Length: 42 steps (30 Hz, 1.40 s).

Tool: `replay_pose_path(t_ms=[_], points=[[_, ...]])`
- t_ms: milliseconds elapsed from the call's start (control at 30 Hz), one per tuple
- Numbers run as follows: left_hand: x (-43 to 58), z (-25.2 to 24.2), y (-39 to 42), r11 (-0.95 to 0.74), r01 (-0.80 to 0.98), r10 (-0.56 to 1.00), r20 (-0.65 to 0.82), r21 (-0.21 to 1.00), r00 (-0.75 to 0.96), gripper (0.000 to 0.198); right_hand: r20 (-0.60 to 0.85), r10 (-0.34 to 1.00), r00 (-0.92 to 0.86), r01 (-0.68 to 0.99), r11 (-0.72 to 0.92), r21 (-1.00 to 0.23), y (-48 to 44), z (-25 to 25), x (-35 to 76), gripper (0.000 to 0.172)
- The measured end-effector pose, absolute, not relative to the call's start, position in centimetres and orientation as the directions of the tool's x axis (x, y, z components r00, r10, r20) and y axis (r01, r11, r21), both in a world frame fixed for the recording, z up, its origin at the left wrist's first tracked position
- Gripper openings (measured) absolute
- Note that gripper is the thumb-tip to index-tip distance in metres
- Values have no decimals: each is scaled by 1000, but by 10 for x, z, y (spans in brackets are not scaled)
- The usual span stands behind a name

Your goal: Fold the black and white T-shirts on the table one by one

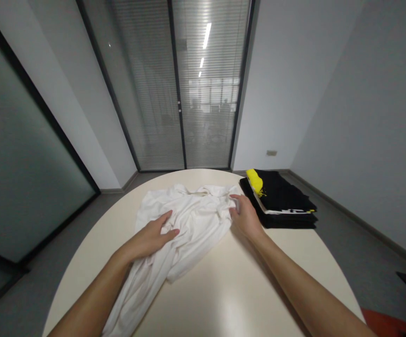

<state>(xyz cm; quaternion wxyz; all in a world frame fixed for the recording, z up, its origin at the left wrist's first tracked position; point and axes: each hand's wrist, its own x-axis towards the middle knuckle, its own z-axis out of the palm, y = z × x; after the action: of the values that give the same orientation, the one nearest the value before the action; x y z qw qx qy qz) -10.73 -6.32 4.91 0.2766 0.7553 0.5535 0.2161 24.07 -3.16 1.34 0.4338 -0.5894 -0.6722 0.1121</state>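
A crumpled white garment [185,224] lies across the round cream table [231,290], trailing toward the near left edge. My left hand [154,236] rests on the garment's middle with fingers stretched flat over the cloth. My right hand [243,215] is at the garment's right edge, its fingers curled round a fold of the white cloth.
A stack of folded black clothes [283,203] with a yellow print [255,181] and a white layer sits at the table's far right. Beyond the table are glass doors with blinds [182,93], grey walls and grey floor. An orange patch [388,325] shows at bottom right.
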Motion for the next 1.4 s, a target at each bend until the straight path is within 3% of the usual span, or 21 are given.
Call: replay_pose_path(t_ms=[100, 200, 333, 400, 500, 767, 867, 1067, 1167, 1300, 1400], points=[[-106, 44, -63, -279, 735, 932, -11, 617, 362, 81, 518, 854, 44, 763, 306, -570, -40, 24, 234, 40], [-107, 35, -57, -294, 776, 937, 8, 557, 350, 69, 442, 873, -205, 821, 399, -407, -57, 37, 218, 39], [-109, 23, -48, -306, 775, 947, 96, 552, 306, 59, 239, 707, -666, 621, 703, -347, -79, 46, 194, 55], [-110, 20, -46, -302, 774, 951, 123, 557, 282, 59, 218, 623, -751, 533, 767, -358, -82, 46, 188, 42], [-110, 19, -45, -296, 779, 954, 132, 552, 269, 59, 226, 617, -754, 535, 776, -336, -79, 47, 187, 19], [-105, 31, -53, -257, 816, 948, -27, 518, 317, 78, 266, 713, -649, 693, 698, -181, -64, 64, 222, 18], [-104, 34, -57, -294, 833, 930, -63, 468, 363, 90, 282, 812, -512, 818, 560, -127, -56, 62, 242, 21], [-105, 28, -56, -255, 892, 952, -63, 373, 298, 83, 427, 889, -165, 955, 252, -155, -49, 52, 258, 27], [-108, 21, -51, -244, 899, 963, -23, 365, 270, 81, 471, 849, -239, 918, 356, -174, -53, 55, 251, 27], [-112, 14, -45, -270, 900, 962, 65, 343, 264, 73, 364, 718, -594, 684, 688, -243, -60, 57, 241, 27], [-119, 12, -42, -279, 899, 960, 92, 336, 264, 71, 323, 698, -639, 649, 715, -260, -62, 51, 233, 34]])
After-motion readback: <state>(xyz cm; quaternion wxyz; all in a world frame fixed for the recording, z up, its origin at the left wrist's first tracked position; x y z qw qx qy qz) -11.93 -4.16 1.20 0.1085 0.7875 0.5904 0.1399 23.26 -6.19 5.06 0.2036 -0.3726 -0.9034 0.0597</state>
